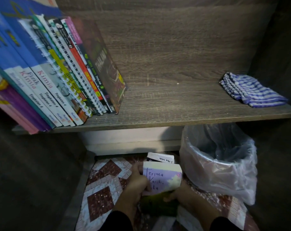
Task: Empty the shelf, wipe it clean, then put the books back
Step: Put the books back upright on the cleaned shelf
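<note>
Hands: left hand and right hand both grip one lilac paperback low over patterned floor. Beside: one bin, plastic-lined, contents unclear. Shelf: leaning row of books, one striped cloth.

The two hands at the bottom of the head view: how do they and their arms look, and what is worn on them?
Both hands, left and right, are bare: no gloves, and no rings or watch can be made out in the dim light. Each forearm ends in a dark sleeve, seemingly black, left sleeve and right sleeve, stopping short of the wrist.
</note>
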Available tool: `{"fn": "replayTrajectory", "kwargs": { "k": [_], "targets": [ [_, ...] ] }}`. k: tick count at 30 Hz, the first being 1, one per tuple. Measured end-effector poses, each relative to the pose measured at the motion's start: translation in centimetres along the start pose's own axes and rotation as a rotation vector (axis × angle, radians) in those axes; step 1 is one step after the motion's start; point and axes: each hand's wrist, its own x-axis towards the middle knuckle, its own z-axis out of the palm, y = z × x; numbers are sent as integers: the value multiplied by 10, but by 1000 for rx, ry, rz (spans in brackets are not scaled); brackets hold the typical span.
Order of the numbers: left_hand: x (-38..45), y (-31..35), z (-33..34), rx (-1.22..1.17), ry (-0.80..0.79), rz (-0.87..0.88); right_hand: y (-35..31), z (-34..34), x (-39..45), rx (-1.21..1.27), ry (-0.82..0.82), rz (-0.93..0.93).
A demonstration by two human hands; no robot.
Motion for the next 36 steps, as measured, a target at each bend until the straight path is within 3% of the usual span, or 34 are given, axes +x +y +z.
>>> {"fn": "replayTrajectory", "kwargs": {
  "k": [4, 6, 9, 15, 17, 26, 30, 36],
  "targets": [
    [3, -12, -2, 272, 18, 2, 7, -8, 2, -374, -68, -57],
    [1, -14, -2, 194, -3, 5, 5, -8, 1, -313, -55, -49],
    [-5, -13, -4, 272, -53, 23, -2, -4, -1, -278, -48, -33],
    [-22, 4, -1, 235, -27, 124, -18, -10, -25, -168, -75, -124],
    [-40, 14, -7, 191, -119, 158, -35, -15, -44, -162, -90, -144],
    [-138, 111, -26, 333, -251, 131, -135, -54, -137, -216, -131, -241],
    [-187, 162, -29, 334, -325, 224, -179, -70, -179, -184, -137, -296],
    [-213, 226, -27, 145, -177, 419, -242, -86, -204, 71, -153, -331]
  ]
}}
